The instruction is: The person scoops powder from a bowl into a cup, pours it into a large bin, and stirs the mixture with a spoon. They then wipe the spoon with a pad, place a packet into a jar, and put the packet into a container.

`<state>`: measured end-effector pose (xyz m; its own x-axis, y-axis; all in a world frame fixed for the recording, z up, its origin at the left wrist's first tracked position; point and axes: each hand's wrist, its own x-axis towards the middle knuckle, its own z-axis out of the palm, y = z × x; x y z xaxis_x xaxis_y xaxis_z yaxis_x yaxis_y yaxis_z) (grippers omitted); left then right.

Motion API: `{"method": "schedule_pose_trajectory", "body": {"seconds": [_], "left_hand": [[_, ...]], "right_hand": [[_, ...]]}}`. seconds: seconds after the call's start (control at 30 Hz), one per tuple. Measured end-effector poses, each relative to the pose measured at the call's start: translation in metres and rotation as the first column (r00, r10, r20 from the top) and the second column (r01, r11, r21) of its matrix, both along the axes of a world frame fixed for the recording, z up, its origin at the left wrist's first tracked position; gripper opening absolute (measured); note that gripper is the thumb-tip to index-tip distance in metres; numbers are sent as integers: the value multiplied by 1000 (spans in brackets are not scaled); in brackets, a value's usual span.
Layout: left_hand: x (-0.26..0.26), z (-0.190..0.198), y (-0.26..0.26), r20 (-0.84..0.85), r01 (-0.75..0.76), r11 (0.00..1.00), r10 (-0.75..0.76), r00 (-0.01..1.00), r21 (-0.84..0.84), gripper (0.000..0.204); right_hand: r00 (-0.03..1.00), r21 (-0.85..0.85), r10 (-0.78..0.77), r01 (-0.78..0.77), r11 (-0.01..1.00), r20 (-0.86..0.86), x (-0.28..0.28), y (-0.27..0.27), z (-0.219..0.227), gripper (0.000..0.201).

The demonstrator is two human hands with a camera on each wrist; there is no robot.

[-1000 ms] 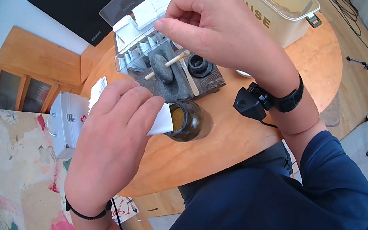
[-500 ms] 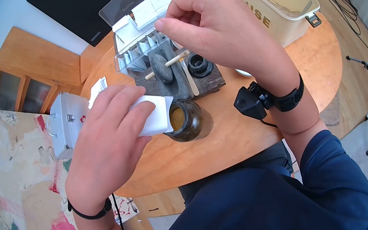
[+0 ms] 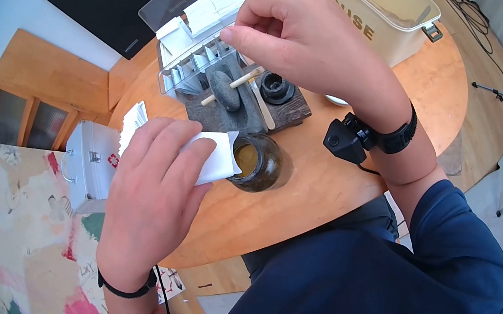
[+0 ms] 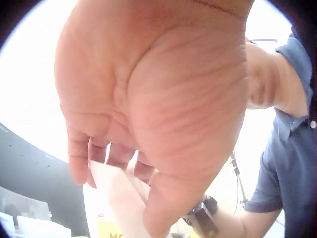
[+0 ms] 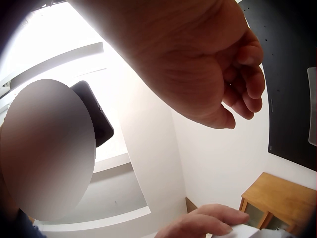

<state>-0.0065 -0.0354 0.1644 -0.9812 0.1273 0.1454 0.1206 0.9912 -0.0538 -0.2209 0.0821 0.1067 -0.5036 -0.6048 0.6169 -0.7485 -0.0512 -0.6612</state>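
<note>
My left hand (image 3: 147,188) grips a folded white paper (image 3: 215,156), its free edge at the mouth of a dark round jar (image 3: 272,170) with something yellow-brown inside. The left wrist view shows the paper (image 4: 119,198) between the thumb and fingers of that hand (image 4: 153,94). Raised over the table's back part, my right hand (image 3: 319,46) has loosely curled fingers. Nothing shows in its grasp in the right wrist view, where the hand (image 5: 198,74) stands against a pale wall.
Behind the jar, a dark stone slab (image 3: 204,113) bears a rounded stone with a wooden handle (image 3: 225,91) and a small black pot (image 3: 276,88). Further back stands a clear box with white packets (image 3: 217,8). A cream bin (image 3: 396,46) is at right, a silver case (image 3: 89,161) at left.
Over the last second my left fingers have drawn back from the jar, and more of the paper shows. The head view has shifted slightly. My right hand keeps its pose.
</note>
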Motion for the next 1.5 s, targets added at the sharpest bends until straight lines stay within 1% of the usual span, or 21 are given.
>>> {"method": "schedule_pose_trajectory", "body": {"seconds": [0.1, 0.2, 0.33, 0.37, 0.4, 0.47, 0.53, 0.63, 0.67, 0.73, 0.97, 1.03, 1.07, 1.1, 1.13, 1.17, 1.23, 1.27, 1.33, 1.37, 1.5], "left_hand": [[3, -4, -4, 2, -6, 1000, 6, 1000, 11, 56], [5, -13, -15, -141, 8, 1000, -4, 990, 25, 55], [5, -42, -38, -393, -28, 974, 117, 912, 225, 59], [5, -50, -44, -453, -23, 946, 177, 874, 324, 58], [3, -56, -49, -482, -12, 948, 173, 859, 317, 58], [-4, -69, -53, -543, 19, 916, 222, 810, 401, 54], [-11, -76, -54, -569, 55, 898, 229, 790, 437, 53], [-19, -87, -56, -569, 83, 866, 248, 784, 493, 52], [-19, -89, -56, -579, 91, 861, 254, 775, 501, 52], [-18, -92, -59, -557, 46, 882, 255, 790, 469, 51], [-2, -102, -77, -552, -5, 882, 299, 778, 471, 54], [10, -111, -95, -469, 26, 672, 487, 737, 740, 45], [16, -119, -106, -476, 35, 668, 492, 729, 744, 45], [22, -128, -119, -347, 129, 379, 590, 729, 916, 36], [27, -136, -130, -193, 214, 46, 639, 745, 976, 29], [33, -139, -138, -194, 222, 39, 644, 740, 974, 29], [43, -144, -152, -98, 398, -438, 564, 820, 806, 26], [46, -148, -159, -98, 406, -444, 570, 816, 799, 26], [50, -158, -170, -133, 455, -683, 470, 873, 572, 31], [51, -163, -174, -130, 460, -688, 476, 870, 561, 31], [52, -177, -176, -147, 457, -785, 438, 887, 419, 33]], "right_hand": [[1000, 10, -6, 6, 1000, -1, 0, -1, 0, 29], [1000, 9, 8, -8, 1000, 17, -1, -2, -2, 28], [998, 8, 29, -29, 1000, -50, 0, -4, -4, 23], [995, 79, 90, -92, 993, 31, 3, -3, -3, 23], [983, 147, 144, -160, 976, 113, 5, -5, -2, 23], [974, 138, 208, -219, 966, 91, 12, -15, -9, 23], [959, 150, 268, -280, 948, 96, 16, -24, -12, 24], [845, 139, 392, -465, 874, 363, 20, -40, -11, 27], [851, 156, 388, -463, 873, 353, 20, -41, -7, 27], [769, 216, 360, -532, 819, 529, 25, -44, 4, 26], [841, 294, 266, -434, 852, 470, 27, -80, -14, 28], [966, 328, 182, -235, 915, 183, 12, -92, -7, 26], [968, 337, 183, -232, 912, 170, 4, -100, -1, 26], [995, 383, 96, -97, 919, 22, -6, -111, 7, 25], [992, 408, 13, 41, 912, -128, -16, -123, 14, 24], [990, 415, 19, 40, 909, -137, -27, -138, 18, 24], [916, 443, 41, 154, 883, -399, -53, -172, 19, 22], [913, 450, 50, 152, 880, -405, -63, -189, 17, 22], [795, 498, 156, 202, 843, -586, -75, -221, 14, 20], [778, 571, 189, 250, 782, -599, -76, -235, 13, 19], [718, 667, 309, 281, 690, -623, -83, -279, -7, 18]]}}
